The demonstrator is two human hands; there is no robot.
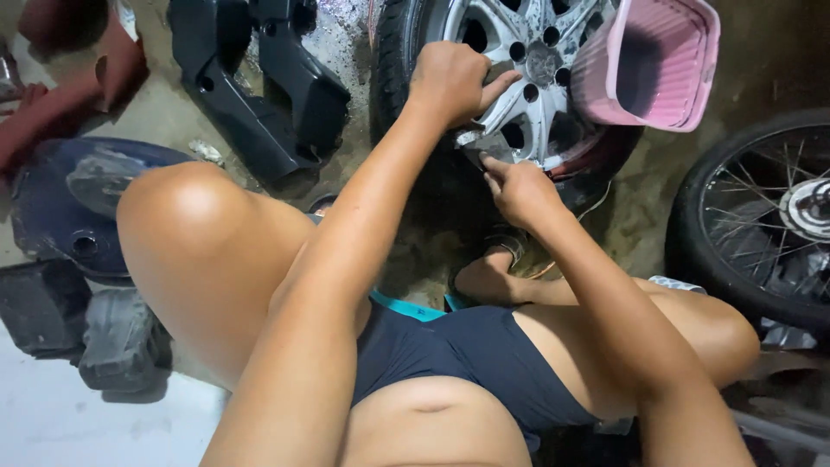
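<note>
Bare knees frame the view as the left hand (451,79) clenches over the silver alloy wheel (527,78) while the right hand (517,188) pinches its lower rim, pink basket (666,60) alongside.

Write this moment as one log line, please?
left hand: fist pressed on silver alloy wheel | right hand: fingers at wheel's lower rim | pink basket: resting on wheel | spoked wheel: at right
</note>
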